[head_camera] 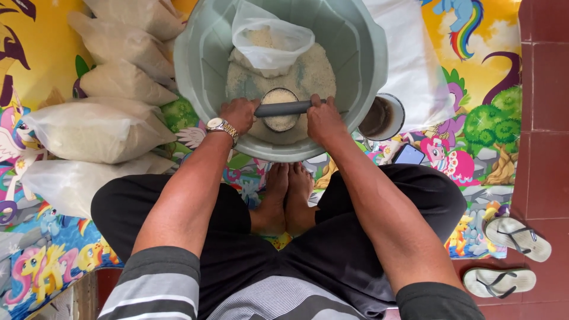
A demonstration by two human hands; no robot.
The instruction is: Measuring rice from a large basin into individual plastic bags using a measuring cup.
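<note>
A large grey basin (195, 65) stands on the mat in front of me, holding a heap of white rice (314, 71). My left hand (237, 114), with a wristwatch, and my right hand (323, 118) each grip an end of a short grey tube (283, 108). The tube lies across the top of a round cup (280, 112) filled with rice inside the basin. An open clear plastic bag (269, 38) with some rice in it rests on the heap at the basin's far side.
Several filled rice bags (98, 127) lie stacked at the left on a colourful cartoon mat (35, 53). A small round container (382, 117) and a phone (409, 154) sit right of the basin. Sandals (512, 237) rest on red tiles at the right.
</note>
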